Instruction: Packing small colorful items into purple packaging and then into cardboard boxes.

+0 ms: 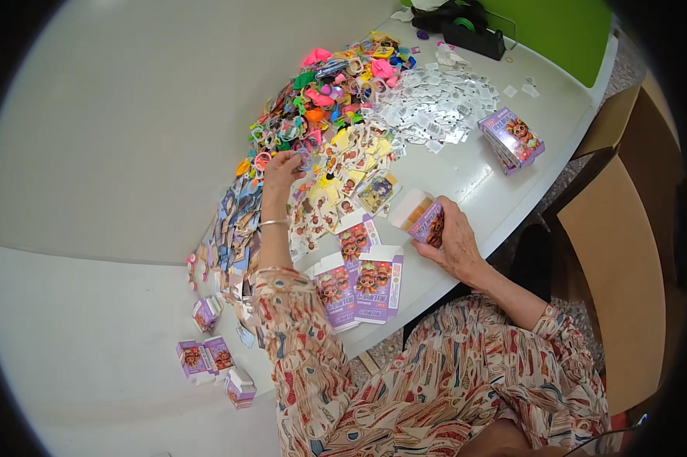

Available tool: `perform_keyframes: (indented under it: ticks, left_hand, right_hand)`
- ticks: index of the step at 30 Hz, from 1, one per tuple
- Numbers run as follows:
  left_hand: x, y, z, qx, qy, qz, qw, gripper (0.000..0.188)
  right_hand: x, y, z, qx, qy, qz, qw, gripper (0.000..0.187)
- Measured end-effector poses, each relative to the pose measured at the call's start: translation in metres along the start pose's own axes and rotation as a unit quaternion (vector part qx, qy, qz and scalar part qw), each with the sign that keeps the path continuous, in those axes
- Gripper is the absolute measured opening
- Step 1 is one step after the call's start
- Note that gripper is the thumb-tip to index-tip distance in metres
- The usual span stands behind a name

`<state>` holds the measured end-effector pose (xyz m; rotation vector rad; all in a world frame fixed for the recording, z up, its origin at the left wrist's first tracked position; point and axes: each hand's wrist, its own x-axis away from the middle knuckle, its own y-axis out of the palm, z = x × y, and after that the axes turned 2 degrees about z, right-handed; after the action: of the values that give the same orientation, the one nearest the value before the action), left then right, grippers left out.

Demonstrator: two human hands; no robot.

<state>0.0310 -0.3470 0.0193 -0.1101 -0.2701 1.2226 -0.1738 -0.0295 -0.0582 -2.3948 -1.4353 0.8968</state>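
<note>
The person's right hand [459, 242] was clamped around a purple carton [426, 224], its thumb and fingers on opposite sides and the carton's pale top flap standing open. The carton was held over the near right part of the white table [471, 181]. The left hand [280, 177] reached farther out to the left, its fingertips drawn together beside a small pale-blue trinket [305, 159]; whether they gripped it, one could not tell. A bracelet [273, 222] circled the left wrist.

Beyond that hand spread a heap of colourful trinkets [317, 107], with a pile of yellow and white cards [359, 152] just right of it and a mass of white slips [435, 103] farther right. Bluish cards [238, 217] lay heaped to the left of the left forearm. Flat purple cartons [374, 283] overlapped one another near the person, between the two forearms, and a few small purple boxes [239, 390] sat at the near left. On the far right stood a stack of purple packs [513, 141], and beyond it a black tape dispenser [477, 39] in front of a green panel [560, 34]. A cardboard box [614, 251] gaped open to the right of the table
</note>
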Motion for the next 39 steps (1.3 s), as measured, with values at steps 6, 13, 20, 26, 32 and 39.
perform_keyframes:
  ticks: [6,13,20,26,32,39]
  left_hand:
    - [0.069,0.052,0.049,0.101,-0.046,-0.196,0.974,0.016]
    - [0.133,0.095,0.068,0.133,-0.083,-0.358,0.92,0.024]
    - [0.143,0.118,0.056,-0.135,0.042,-0.31,0.94,0.017]
    - [0.177,0.156,0.034,-0.478,0.472,-0.069,0.737,0.012]
    - [0.181,0.154,0.044,-0.443,0.414,-0.141,0.783,0.02]
    - [0.192,0.145,0.044,-0.415,0.466,-0.12,0.772,0.032]
  right_hand:
    - [0.001,-0.003,0.006,0.001,0.01,0.008,1.0,0.08]
    - [-0.002,0.006,-0.001,-0.014,-0.03,0.036,0.999,0.078]
    - [0.0,0.0,-0.002,-0.007,-0.008,0.012,1.0,0.076]
    - [0.001,0.001,-0.001,0.0,-0.015,0.024,1.0,0.077]
    - [0.002,0.005,0.001,0.0,-0.019,0.033,0.999,0.077]
    - [0.002,0.002,0.002,-0.01,-0.009,0.032,0.999,0.077]
